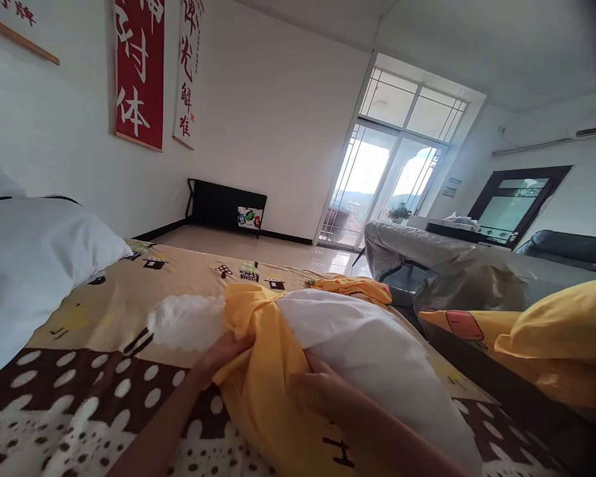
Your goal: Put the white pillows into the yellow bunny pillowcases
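A yellow pillowcase [273, 371] with dark lettering is bunched against a white pillow [377, 344] on the patterned bed sheet [109, 285]. My left hand [228, 354] grips the gathered left edge of the pillowcase, its fingertips hidden in the folds. On the other side, my right hand [320, 381] is closed on the cloth beside the pillow, with the fingers partly covered by fabric. Most of the pillow's white surface lies bare to the right of the pillowcase.
Another white pillow [34, 258] lies at the left. Crumpled orange-yellow cloth [352, 288] rests at the bed's far edge. At the right is a yellow pillow [566, 321]. Beyond stand a plastic-covered table [427, 248] and a black folded frame [223, 205] against the wall.
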